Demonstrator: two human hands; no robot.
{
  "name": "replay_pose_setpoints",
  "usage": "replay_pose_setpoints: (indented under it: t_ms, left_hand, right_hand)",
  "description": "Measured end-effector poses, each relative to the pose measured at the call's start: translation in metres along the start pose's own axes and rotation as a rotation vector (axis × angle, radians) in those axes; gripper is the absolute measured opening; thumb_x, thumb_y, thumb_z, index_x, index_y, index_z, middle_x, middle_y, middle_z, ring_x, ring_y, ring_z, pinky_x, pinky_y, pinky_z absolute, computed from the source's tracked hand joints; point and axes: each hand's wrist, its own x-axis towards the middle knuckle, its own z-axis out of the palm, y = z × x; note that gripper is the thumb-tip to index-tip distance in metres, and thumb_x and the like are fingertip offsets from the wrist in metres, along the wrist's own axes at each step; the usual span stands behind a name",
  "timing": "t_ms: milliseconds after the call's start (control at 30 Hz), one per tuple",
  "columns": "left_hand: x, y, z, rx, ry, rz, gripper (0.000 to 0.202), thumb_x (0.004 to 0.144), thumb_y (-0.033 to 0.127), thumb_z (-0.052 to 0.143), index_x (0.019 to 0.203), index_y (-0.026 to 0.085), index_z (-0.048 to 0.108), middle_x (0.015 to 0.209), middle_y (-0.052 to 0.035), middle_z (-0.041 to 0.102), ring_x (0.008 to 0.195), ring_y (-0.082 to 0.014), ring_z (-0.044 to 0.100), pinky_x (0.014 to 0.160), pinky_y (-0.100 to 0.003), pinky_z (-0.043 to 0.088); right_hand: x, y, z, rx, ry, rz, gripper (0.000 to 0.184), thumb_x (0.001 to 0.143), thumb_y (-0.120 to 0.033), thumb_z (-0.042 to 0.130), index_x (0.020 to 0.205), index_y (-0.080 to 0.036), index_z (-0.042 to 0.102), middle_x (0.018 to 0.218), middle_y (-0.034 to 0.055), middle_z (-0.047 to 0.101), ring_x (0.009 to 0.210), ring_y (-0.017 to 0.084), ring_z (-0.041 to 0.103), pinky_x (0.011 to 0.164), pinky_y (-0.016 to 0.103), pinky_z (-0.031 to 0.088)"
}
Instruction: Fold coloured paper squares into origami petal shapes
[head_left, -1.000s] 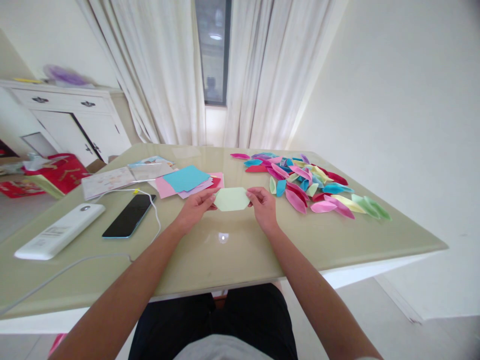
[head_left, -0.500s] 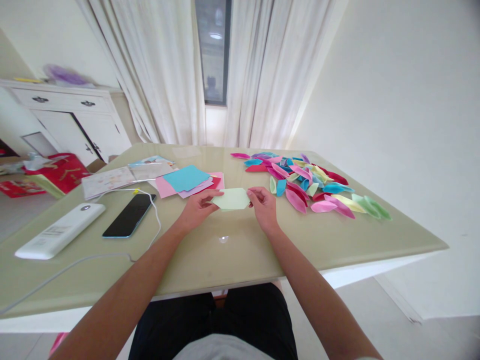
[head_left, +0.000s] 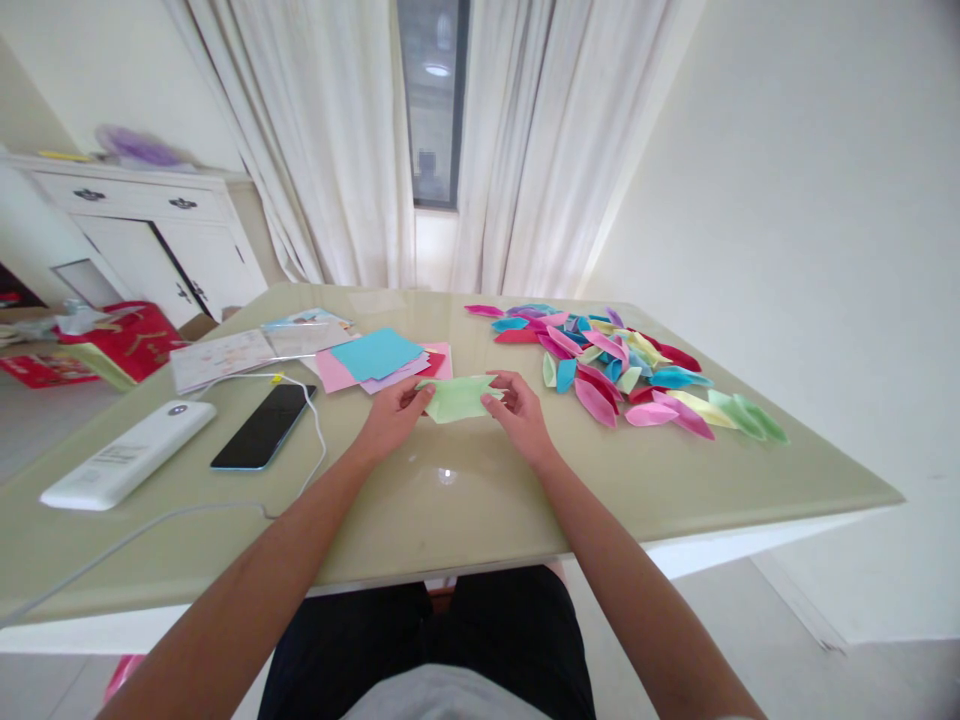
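Note:
A folded sheet of light green paper (head_left: pixel 459 398) is held just above the table between my two hands. My left hand (head_left: pixel 396 412) pinches its left end, thumb in front and fingers behind. At the right end my right hand (head_left: pixel 520 412) grips it the same way, its thumb on the near face. The paper's layers look slightly spread, with a crease running across it. Close behind my left hand lie loose paper sheets, a blue one (head_left: pixel 377 352) on top of pink and lilac ones. Right of my right hand is a pile of folded colored paper pieces (head_left: pixel 596 400).
A black phone (head_left: pixel 264 428) and a white power bank (head_left: pixel 129 455) lie on the left of the table (head_left: pixel 442 520), with a white cable (head_left: pixel 319 440) beside them. Booklets in clear sleeves (head_left: pixel 223 358) rest at the back left. Curtains (head_left: pixel 345 150) hang behind the table.
The green paper has gone from a flat, even shape to one with its layers parted and tilted. Both thumbs have come round onto its near face. The view has shifted slightly.

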Motion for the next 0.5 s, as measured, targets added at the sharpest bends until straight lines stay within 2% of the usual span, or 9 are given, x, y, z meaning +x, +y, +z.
replay_pose_setpoints:
  t_ms: [67,133,200,267,367,500]
  left_hand:
    - [-0.001,-0.001,0.001,0.010,-0.040,-0.009,0.054,0.085,0.063,0.072,0.111,0.016,0.077,0.095,-0.0068,0.079,0.082,-0.0232,0.071,0.073,-0.034,0.058]
    - [-0.003,-0.004,0.002,0.017,-0.075,-0.016,0.054,0.084,0.057,0.076,0.120,0.017,0.075,0.101,-0.0080,0.079,0.086,-0.0243,0.073,0.077,-0.036,0.058]
    - [-0.003,-0.007,0.002,0.020,-0.094,-0.022,0.057,0.080,0.052,0.080,0.124,0.017,0.072,0.107,-0.0097,0.079,0.091,-0.0259,0.073,0.079,-0.037,0.059]
    - [-0.002,-0.010,0.002,0.024,-0.089,-0.032,0.059,0.075,0.049,0.084,0.121,0.016,0.072,0.111,-0.0119,0.078,0.092,-0.0270,0.073,0.077,-0.038,0.059]
    - [-0.001,-0.013,0.002,0.027,-0.057,-0.045,0.056,0.070,0.049,0.087,0.113,0.015,0.072,0.112,-0.0140,0.078,0.088,-0.0268,0.073,0.075,-0.039,0.058]
    - [-0.001,-0.013,0.002,-0.020,-0.034,-0.052,0.062,0.069,0.050,0.088,0.117,0.016,0.068,0.114,-0.0146,0.078,0.097,-0.0277,0.074,0.081,-0.039,0.058]
  right_hand:
    - [0.000,0.000,0.000,-0.051,-0.002,-0.013,0.048,0.083,-0.051,0.078,0.123,-0.026,0.069,0.121,0.0075,0.071,0.092,0.020,0.066,0.070,0.028,0.053]
    - [0.000,0.000,-0.001,-0.108,0.000,-0.020,0.038,0.083,-0.050,0.078,0.110,-0.025,0.075,0.117,0.0073,0.072,0.094,0.021,0.066,0.070,0.028,0.052]
    - [0.000,0.000,-0.001,-0.134,0.008,-0.010,0.033,0.083,-0.052,0.077,0.094,-0.021,0.077,0.102,0.0071,0.073,0.087,0.021,0.065,0.068,0.029,0.050]
    - [0.001,0.000,-0.001,-0.140,0.016,0.012,0.036,0.084,-0.055,0.075,0.084,-0.019,0.076,0.085,0.0049,0.071,0.077,0.019,0.063,0.064,0.029,0.047]
    - [0.001,-0.001,-0.002,-0.157,0.034,0.037,0.045,0.087,-0.060,0.070,0.072,-0.018,0.068,0.066,-0.0008,0.057,0.062,0.015,0.051,0.056,0.027,0.037]
    - [0.000,-0.003,-0.003,-0.184,0.066,0.043,0.056,0.090,-0.064,0.066,0.060,-0.020,0.048,0.058,-0.0049,0.035,0.055,0.011,0.033,0.052,0.028,0.023]
